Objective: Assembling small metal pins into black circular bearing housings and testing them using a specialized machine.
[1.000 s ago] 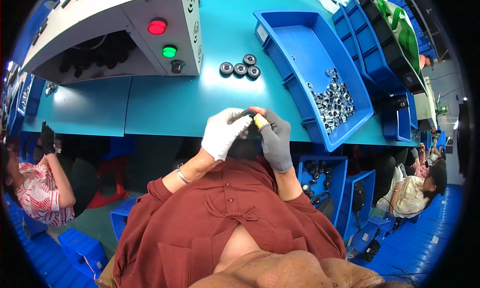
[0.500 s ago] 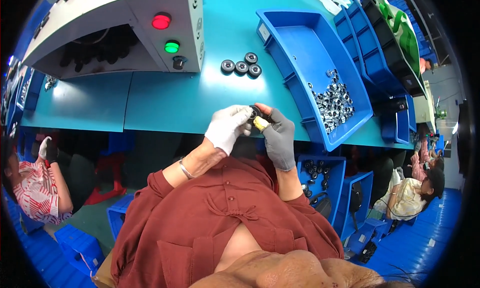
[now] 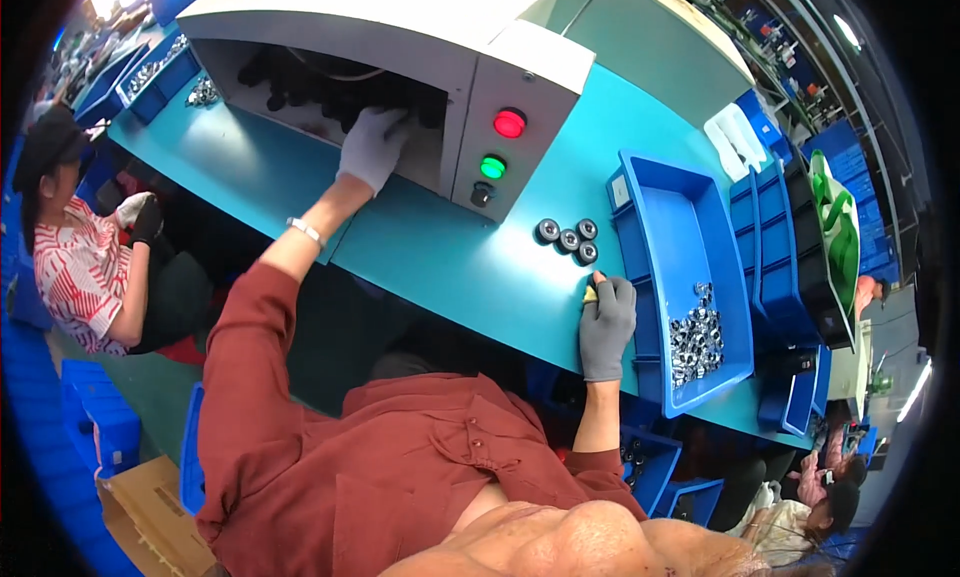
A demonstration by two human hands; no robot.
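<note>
Dark pieces (image 3: 285, 92) sit in the shadowed opening of a white machine (image 3: 545, 72), and the left hand (image 3: 372, 149), in a white glove, reaches in among them; its fingers' grip cannot be told there. Four black wheels (image 3: 568, 241) lie grouped on the teal surface (image 3: 450, 267) right of the machine. Near them, the gray-gloved right hand (image 3: 606, 329) has curled fingers; whether they hold anything is unclear. Beside it, a blue tray (image 3: 680, 217) contains shiny metal parts (image 3: 697, 345).
</note>
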